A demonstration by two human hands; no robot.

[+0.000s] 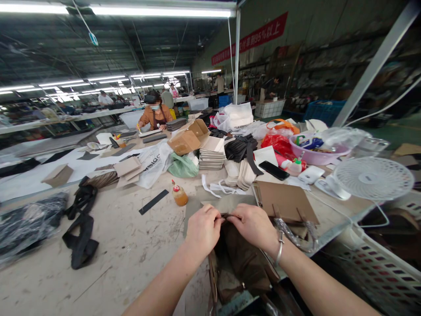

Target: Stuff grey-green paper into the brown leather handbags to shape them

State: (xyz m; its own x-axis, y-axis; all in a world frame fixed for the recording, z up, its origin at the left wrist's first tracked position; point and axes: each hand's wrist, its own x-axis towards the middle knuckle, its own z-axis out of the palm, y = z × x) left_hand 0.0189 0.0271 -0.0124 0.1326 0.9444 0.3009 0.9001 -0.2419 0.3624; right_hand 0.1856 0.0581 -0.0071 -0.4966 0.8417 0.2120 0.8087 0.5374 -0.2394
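Note:
My left hand (203, 227) and my right hand (255, 226) are side by side at the table's near edge, both closed in a pinch. Between their fingertips is the upper edge of a brown bag (238, 263), whose dark lining shows below my wrists. A greyish flat sheet (194, 210) lies just beyond my fingers. To the right of my right hand, a second brown handbag (287, 199) lies on the table, its handles (289, 230) wrapped in clear plastic. A small bottle of amber liquid (180, 195) with a red cap stands beyond my left hand.
A black strip (153, 202) and black straps (82, 237) lie at left. Stacked pale boards (212, 153), a cardboard box (189, 136), a phone (274, 170) and a purple basin (319, 156) fill the back. A fan (373, 177) and a white crate (378, 267) are right. A co-worker (154, 114) sits opposite.

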